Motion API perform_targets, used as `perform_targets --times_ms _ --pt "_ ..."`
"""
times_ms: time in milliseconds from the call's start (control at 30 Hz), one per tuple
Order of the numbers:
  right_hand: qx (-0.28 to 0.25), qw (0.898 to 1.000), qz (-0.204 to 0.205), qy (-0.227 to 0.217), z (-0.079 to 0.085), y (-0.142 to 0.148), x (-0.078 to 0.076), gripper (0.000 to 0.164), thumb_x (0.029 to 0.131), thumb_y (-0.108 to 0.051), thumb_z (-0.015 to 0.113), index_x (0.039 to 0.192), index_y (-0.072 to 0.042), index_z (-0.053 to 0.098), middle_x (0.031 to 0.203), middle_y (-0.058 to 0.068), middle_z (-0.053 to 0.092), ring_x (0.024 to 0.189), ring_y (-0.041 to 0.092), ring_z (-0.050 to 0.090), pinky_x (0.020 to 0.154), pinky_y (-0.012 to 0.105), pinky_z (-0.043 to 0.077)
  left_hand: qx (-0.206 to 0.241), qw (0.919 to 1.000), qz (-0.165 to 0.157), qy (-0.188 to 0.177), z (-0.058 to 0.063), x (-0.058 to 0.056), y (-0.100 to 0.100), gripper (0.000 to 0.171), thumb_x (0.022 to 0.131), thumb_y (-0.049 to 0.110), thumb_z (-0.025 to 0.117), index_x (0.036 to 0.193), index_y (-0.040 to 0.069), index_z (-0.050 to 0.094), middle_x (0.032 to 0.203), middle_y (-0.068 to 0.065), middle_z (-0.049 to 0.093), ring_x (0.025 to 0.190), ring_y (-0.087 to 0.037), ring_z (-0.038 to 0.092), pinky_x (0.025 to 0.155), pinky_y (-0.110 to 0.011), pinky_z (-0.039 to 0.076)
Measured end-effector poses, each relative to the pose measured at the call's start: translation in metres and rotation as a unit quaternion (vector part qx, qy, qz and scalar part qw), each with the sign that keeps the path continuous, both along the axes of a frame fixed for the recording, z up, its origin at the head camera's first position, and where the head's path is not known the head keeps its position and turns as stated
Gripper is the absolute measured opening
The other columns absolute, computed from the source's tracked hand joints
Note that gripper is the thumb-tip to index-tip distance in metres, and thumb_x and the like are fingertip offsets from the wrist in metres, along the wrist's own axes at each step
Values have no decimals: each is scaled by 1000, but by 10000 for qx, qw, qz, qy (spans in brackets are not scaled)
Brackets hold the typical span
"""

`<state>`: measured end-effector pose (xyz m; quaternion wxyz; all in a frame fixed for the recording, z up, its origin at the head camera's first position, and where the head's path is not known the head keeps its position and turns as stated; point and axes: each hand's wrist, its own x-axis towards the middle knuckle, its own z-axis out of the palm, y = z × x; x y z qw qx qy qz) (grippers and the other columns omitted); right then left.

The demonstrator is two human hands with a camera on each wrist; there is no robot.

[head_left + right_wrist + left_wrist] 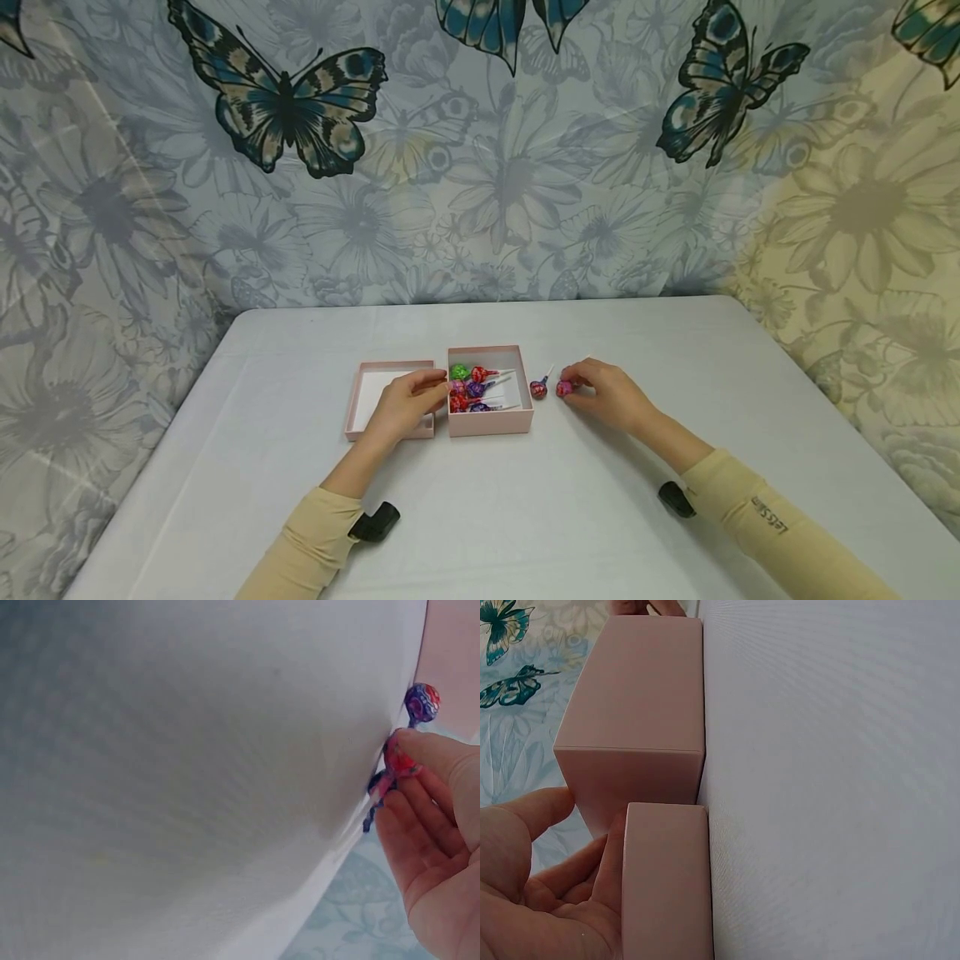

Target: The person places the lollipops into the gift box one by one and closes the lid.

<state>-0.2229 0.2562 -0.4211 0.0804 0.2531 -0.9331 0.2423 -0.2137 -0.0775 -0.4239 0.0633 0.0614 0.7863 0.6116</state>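
Observation:
My right hand (611,396) pinches a pink-wrapped lollipop (565,388) between thumb and fingers, just right of the box. In the right wrist view its red and pink wrapper (400,756) shows at the thumb tip. Beside it on the table lies a red and purple lollipop (538,389), its stick pointing away. The pink box (489,423) contains several lollipops in green, red, pink and purple wrappers at its left side. My left hand (408,404) reaches over the lid (358,404), and its thumb touches the box edge; some fingertips are hidden behind the lid.
The lid lies open side up, close against the box's left. Both stand on a white-covered table (510,517). Behind the table hangs a butterfly-patterned cloth (517,167). A black wrist camera (375,522) sits at the left sleeve, another (677,500) at the right.

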Motion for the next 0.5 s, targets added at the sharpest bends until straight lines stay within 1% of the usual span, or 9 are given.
perform_targets --times_ms 167,367,500 --pt "-101 9999 15 35 -1 1 0 25 81 -5 79 104 -5 69 96 2 66 90 21 64 82 41 57 -21 10000 13 -7 0 0 0 38 94 17 67 127 -2 62 115 -16 68 99 -24 68 81 -32 58" --pt "-423 9991 -43 72 0 2 0 25 81 -6 80 103 -5 70 97 4 68 90 22 66 81 40 58 24 10000 24 -10 0 0 1 37 94 16 67 127 -1 62 115 -16 68 99 -25 68 81 -32 58" --pt "-690 9974 -159 -93 3 1 0 23 81 -7 79 103 -6 71 98 2 69 89 20 66 81 37 59 51 10000 59 -58 1 0 0 37 94 17 67 127 0 62 114 -14 69 99 -23 68 81 -31 58"
